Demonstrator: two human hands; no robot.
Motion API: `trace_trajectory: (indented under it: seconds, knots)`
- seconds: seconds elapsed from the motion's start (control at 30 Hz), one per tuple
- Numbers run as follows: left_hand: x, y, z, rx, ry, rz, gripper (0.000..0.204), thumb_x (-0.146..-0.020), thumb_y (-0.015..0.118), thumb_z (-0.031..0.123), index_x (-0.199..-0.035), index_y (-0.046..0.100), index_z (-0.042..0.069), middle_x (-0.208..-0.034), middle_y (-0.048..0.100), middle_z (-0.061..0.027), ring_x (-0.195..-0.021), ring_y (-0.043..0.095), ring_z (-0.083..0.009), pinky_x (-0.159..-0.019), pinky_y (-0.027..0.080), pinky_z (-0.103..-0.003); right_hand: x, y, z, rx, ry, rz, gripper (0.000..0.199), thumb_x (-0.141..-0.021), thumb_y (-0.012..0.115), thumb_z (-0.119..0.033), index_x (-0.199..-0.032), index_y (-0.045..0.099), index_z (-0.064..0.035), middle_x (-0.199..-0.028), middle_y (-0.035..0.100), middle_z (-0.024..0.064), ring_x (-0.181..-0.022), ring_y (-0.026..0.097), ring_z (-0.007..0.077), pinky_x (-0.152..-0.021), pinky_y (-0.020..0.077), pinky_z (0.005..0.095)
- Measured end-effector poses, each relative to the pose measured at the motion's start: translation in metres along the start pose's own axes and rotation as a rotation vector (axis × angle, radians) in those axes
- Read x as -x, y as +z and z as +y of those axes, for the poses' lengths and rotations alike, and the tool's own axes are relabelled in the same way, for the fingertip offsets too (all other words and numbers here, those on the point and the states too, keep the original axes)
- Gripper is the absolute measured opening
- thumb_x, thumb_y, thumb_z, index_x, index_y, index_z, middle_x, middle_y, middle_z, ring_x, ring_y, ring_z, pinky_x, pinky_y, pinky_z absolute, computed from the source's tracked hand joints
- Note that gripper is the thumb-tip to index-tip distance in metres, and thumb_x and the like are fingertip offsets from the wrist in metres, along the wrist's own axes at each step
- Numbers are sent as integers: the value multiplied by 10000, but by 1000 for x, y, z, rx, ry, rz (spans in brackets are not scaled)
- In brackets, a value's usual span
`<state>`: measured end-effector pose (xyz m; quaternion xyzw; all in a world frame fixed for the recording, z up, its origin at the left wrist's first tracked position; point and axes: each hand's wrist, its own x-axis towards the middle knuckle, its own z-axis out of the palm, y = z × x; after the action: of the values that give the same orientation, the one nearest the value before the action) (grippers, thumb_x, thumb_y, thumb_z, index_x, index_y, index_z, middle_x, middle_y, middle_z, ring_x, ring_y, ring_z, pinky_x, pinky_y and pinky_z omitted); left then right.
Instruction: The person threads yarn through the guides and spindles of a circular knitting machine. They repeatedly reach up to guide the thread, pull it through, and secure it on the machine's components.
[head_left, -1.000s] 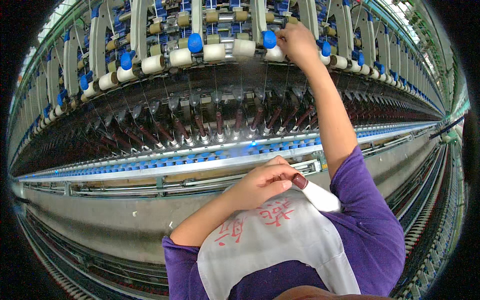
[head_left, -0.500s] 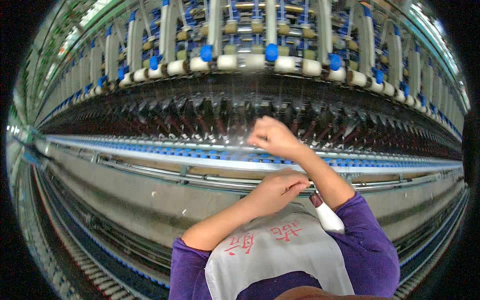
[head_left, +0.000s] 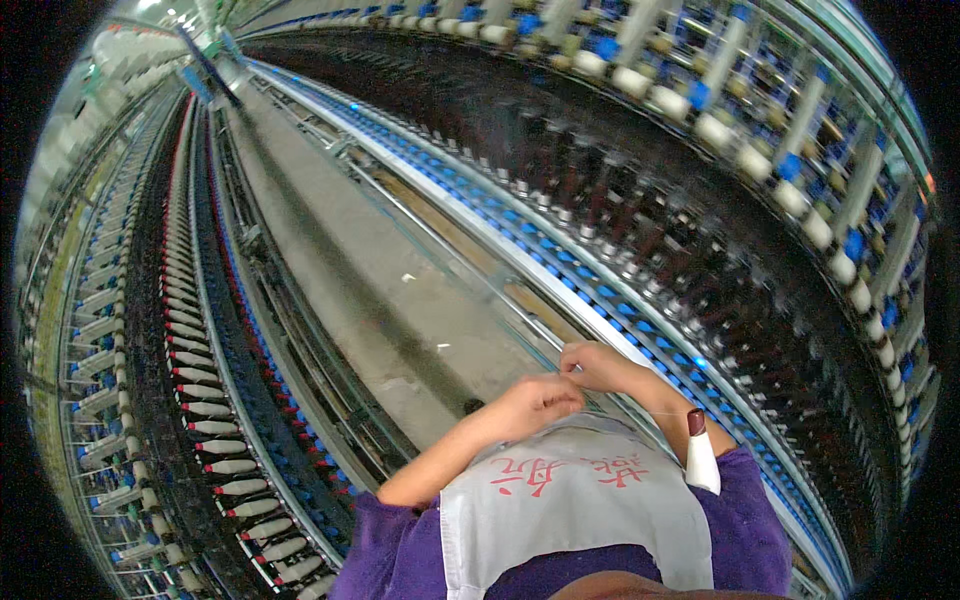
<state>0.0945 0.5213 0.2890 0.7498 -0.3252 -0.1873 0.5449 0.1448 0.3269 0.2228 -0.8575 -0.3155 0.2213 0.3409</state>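
Observation:
In front of my apron (head_left: 570, 480), my two hands are close together with their fingers curled in. My left hand (head_left: 543, 402) is closed, fingertips toward the right hand. A thin line of yarn (head_left: 650, 411) seems to run from it toward the spinning bobbin. Just above and to its right, my right hand (head_left: 603, 368) is closed in a pinch; what lies between its fingers is too small to make out. A white bobbin (head_left: 702, 465) with a dark maroon tip stands at the apron's right side, against my right sleeve.
A long spinning frame with a blue-dotted rail (head_left: 520, 232) and white rollers (head_left: 715, 132) runs along my right. On the left stands another frame with a row of white bobbins (head_left: 215, 427). A grey aisle floor (head_left: 350, 270) with lint scraps lies between.
My view has turned left along the aisle. The right hand has come away from the machine's spindles and down beside the left hand.

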Motion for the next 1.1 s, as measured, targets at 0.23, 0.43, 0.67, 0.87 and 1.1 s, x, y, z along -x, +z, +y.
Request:
trace_trajectory:
  seconds: [0.23,0.43,0.67,0.87,1.1]
  knots:
    - [102,-158,-52,-94,-151,253,124,-817,616,98,-928,639,47,-839,614,-81,-742,578,-181,-662,462,-290,-226,42,-78,-28,-337,-202,152,-771,606,-188,-804,587,-40,-862,585,93,-810,574,264,-703,453,368]
    - [146,-267,-87,-62,-360,414,122,-819,622,96,-926,634,39,-804,590,-81,-732,557,-176,-610,440,-283,-364,71,-121,-70,-377,-298,199,-762,628,-169,-917,571,-57,-888,600,97,-831,588,263,-738,462,374]
    - [143,-393,-148,-70,-479,594,115,-836,604,84,-921,626,9,-788,602,-67,-710,564,-129,-632,447,-249,-545,73,-117,-163,-479,-449,195,-772,611,-200,-909,603,-60,-830,628,105,-787,603,264,-689,464,375]
    - [134,-519,-180,-32,-492,776,102,-848,582,46,-920,617,-17,-792,594,-44,-692,558,-95,-639,453,-232,-713,38,-166,-69,-566,-447,200,-766,622,-210,-885,612,-49,-820,646,115,-771,612,269,-677,461,393]
    - [140,-645,-241,195,-525,887,128,-835,605,87,-916,623,-10,-756,607,-53,-666,542,-91,-634,445,-232,-876,19,-181,-116,-554,-454,210,-760,625,-266,-843,632,-74,-792,660,105,-741,629,284,-677,482,394]
